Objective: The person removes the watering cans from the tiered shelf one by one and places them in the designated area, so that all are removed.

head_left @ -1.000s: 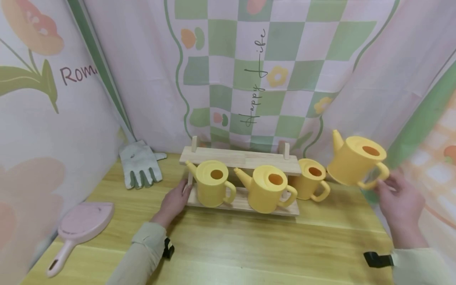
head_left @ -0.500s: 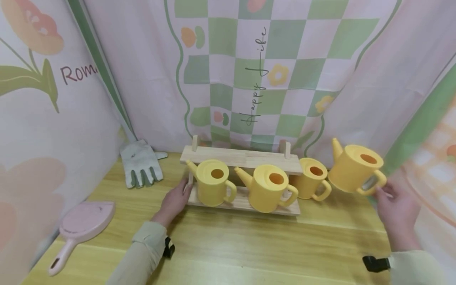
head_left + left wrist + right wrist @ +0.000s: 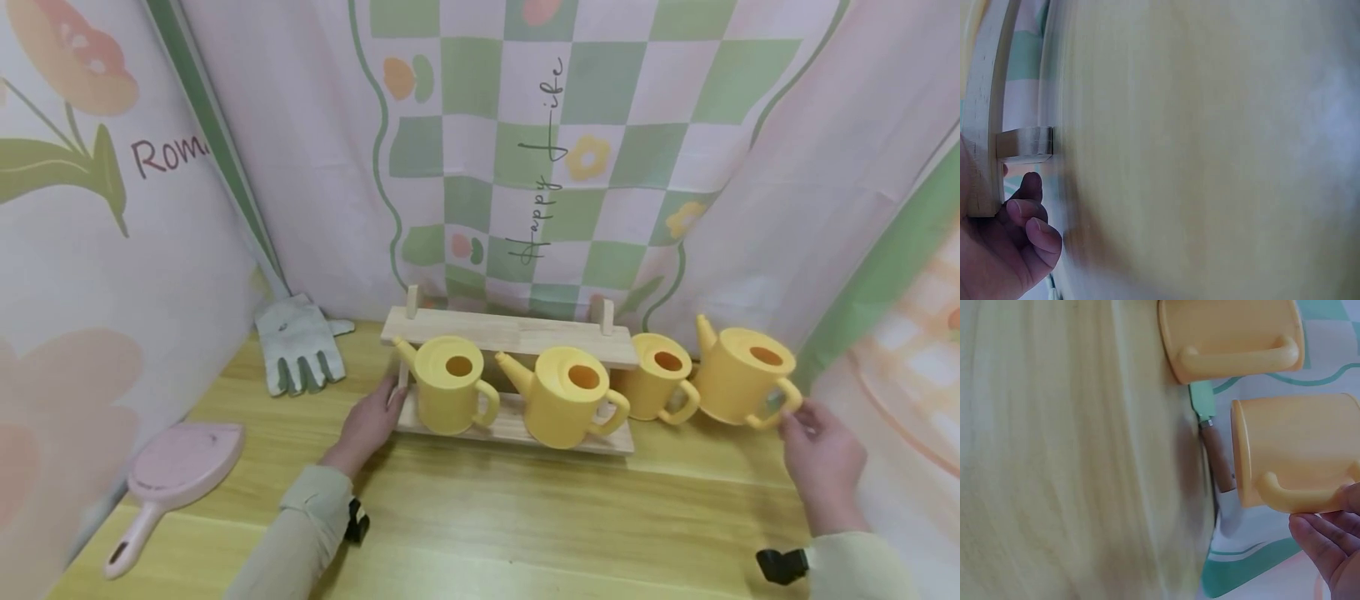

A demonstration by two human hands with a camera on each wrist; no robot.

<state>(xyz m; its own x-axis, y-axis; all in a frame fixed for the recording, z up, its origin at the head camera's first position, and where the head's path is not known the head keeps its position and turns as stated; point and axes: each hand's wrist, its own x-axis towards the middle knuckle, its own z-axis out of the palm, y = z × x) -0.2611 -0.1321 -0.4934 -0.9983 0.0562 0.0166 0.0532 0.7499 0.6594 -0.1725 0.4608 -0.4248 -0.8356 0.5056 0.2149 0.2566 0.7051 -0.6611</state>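
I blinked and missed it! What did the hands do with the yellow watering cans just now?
The right hand brought the far-right watering can down and leftward from the air, so it now sits low beside the can next to it, fingers at its handle. The left hand stayed on the wooden shelf; the other cans, the glove and the pink mirror did not move.

left hand (image 3: 997,250) against wooden rack (image 3: 985,125)
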